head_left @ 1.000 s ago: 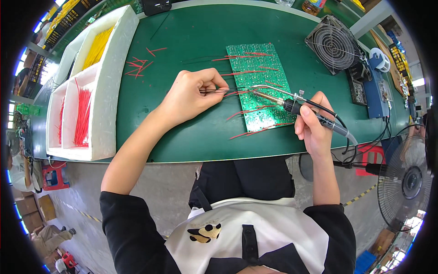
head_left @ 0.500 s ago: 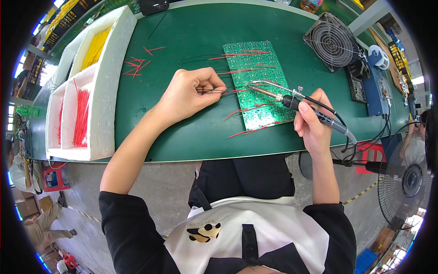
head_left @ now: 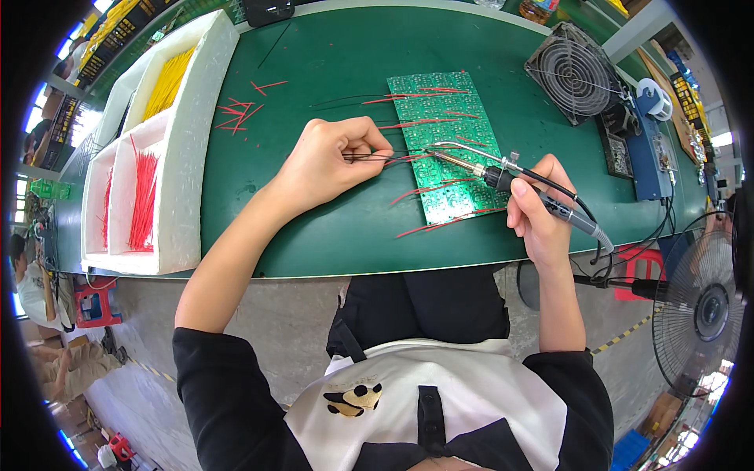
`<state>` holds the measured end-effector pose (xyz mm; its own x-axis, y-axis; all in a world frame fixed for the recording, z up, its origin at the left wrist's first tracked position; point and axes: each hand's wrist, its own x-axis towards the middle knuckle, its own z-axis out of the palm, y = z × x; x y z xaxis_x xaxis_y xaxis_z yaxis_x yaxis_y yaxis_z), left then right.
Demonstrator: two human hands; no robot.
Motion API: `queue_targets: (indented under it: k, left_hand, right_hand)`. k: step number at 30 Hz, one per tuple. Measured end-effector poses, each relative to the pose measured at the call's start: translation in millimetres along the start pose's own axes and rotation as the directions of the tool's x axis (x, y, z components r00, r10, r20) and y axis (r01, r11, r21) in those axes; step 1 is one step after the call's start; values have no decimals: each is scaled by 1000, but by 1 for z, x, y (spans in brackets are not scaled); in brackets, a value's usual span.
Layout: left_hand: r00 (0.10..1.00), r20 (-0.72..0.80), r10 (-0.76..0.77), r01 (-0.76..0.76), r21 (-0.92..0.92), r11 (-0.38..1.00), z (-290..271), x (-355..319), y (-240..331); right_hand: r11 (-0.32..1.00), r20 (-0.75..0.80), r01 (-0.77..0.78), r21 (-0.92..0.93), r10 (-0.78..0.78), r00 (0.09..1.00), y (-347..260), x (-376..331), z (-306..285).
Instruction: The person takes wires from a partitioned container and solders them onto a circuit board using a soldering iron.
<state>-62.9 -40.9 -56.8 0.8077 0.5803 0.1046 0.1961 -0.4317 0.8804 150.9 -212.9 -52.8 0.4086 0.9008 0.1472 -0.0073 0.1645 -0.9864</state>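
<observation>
A green circuit board panel (head_left: 459,200) lies on the green tabletop, with several red wires (head_left: 408,124) across it and sticking out past its left edge. My left hand (head_left: 338,157) pinches a few thin black wires (head_left: 360,157) just left of the panel; one end reaches onto the board. In my right hand (head_left: 540,208) is a soldering iron (head_left: 503,179), held like a pen. Its tip, with a thin curved metal tube (head_left: 471,147) running above it, meets the board near the end of the black wire. Whether the tip touches the wire is too small to tell.
A white foam tray (head_left: 181,196) at the left holds red wires (head_left: 143,200) and yellow wires (head_left: 169,85). Loose red pieces (head_left: 238,114) lie beside it. At the right stand a square fan (head_left: 573,78), a blue box with a spool (head_left: 650,161), and a round floor fan (head_left: 707,310).
The whole view has shifted slightly. Both hands keep their places at the board, the iron's tip staying on about the same spot. A person at the far left has moved a little.
</observation>
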Motion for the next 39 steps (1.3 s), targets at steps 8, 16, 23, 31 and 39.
queue_targets:
  k: [8,16,23,31,39]
  left_hand:
    - [1000,-5,18,-18,16,1000,1,-1,0]
    - [999,-14,43,-42,33,999,-1,1,0]
    - [996,-30,85,-83,62,995,-1,0,4]
    - [938,-274,210,-73,438,896,-25,-5,20]
    - [961,-277,7,6,48,999,13,-40,29]
  right_hand:
    - [998,-8,11,66,-11,1000,-1,-2,-1]
    - [982,2,45,186,-46,999,0,-2,-3]
    - [944,-116,102,313,-68,991,3,-20,-13]
    - [965,-231,146,220,-94,968,6,-28,-4]
    - [962,-128,112,249,-82,988,3,-33,-6]
